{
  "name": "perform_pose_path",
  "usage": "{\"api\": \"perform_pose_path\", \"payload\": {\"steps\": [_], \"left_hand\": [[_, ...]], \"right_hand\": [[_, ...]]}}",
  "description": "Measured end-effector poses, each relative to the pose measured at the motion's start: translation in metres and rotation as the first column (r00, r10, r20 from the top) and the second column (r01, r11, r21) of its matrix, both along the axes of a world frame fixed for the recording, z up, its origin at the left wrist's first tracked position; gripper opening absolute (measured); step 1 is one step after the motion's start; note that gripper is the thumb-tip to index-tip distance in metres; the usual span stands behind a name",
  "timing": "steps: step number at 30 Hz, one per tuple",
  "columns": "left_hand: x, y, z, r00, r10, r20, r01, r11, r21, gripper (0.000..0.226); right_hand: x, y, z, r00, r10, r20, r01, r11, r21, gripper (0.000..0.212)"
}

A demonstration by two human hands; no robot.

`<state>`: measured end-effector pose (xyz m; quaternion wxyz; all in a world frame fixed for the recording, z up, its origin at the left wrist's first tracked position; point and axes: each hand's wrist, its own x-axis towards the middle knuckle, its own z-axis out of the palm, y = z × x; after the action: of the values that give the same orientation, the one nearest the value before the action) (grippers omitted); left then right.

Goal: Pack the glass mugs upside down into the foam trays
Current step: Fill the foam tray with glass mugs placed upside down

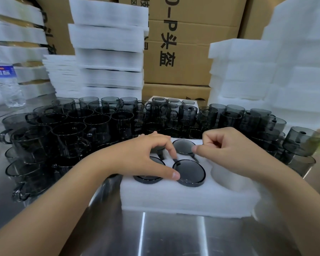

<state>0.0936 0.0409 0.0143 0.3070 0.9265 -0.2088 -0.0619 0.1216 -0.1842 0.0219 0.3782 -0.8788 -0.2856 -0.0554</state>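
Your left hand (148, 156) rests open-fingered on the seated mugs (189, 172) in the foam tray (183, 198), right hand (227, 150) curled and empty over the vacant front-right slot (227, 174), loose mugs (303, 141) just right of it, so right is nearer.

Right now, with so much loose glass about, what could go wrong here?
Stacked mugs crowd close to the left hand and its arm; a sideways sweep might topple them. The front mug stands proud of the tray; if unseated, it could chip once trays are stacked.
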Motion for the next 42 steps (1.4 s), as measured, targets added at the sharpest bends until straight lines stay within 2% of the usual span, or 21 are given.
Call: {"api": "perform_pose_path", "payload": {"steps": [4,9,14,22,29,32,35,36,40,42], "left_hand": [[0.000,-0.001,0.000,0.998,0.021,0.057,-0.023,0.999,0.046,0.040],[-0.003,-0.004,0.000,0.997,0.005,0.077,-0.010,0.998,0.061,0.047],[-0.004,-0.003,0.003,0.999,-0.034,0.040,0.031,0.997,0.071,0.031],[-0.003,-0.004,-0.003,0.997,-0.018,0.071,0.010,0.993,0.117,0.034],[-0.005,-0.008,-0.004,0.994,0.006,0.111,-0.024,0.987,0.162,0.061],[-0.006,-0.008,-0.004,0.993,0.005,0.119,-0.025,0.986,0.168,0.064],[-0.004,-0.007,-0.005,0.992,0.004,0.130,-0.025,0.987,0.158,0.063],[-0.003,-0.007,-0.006,0.990,0.002,0.138,-0.024,0.988,0.156,0.062],[0.000,-0.006,-0.009,0.984,-0.008,0.176,-0.019,0.988,0.153,0.058],[0.002,-0.006,-0.010,0.981,-0.005,0.194,-0.020,0.991,0.129,0.048]], "right_hand": [[-0.007,-0.006,0.006,0.982,0.142,-0.125,-0.155,0.982,-0.108,0.045],[-0.008,-0.008,0.011,0.947,0.201,-0.250,-0.251,0.950,-0.185,0.039],[-0.006,-0.010,0.011,0.927,0.219,-0.304,-0.288,0.937,-0.200,0.039],[-0.004,-0.012,0.010,0.919,0.233,-0.319,-0.313,0.921,-0.231,0.036],[-0.001,-0.013,0.005,0.915,0.233,-0.330,-0.294,0.944,-0.147,0.037],[0.000,-0.006,0.001,0.972,0.137,-0.194,-0.154,0.985,-0.076,0.036],[0.006,0.009,-0.004,1.000,0.011,-0.026,-0.006,0.981,0.195,0.034],[0.008,0.015,-0.004,1.000,-0.013,0.014,0.010,0.973,0.232,0.031],[0.018,0.049,0.006,0.996,-0.026,0.085,0.017,0.994,0.105,0.011],[0.027,0.067,0.011,0.993,-0.031,0.112,0.024,0.998,0.060,0.009]]}}
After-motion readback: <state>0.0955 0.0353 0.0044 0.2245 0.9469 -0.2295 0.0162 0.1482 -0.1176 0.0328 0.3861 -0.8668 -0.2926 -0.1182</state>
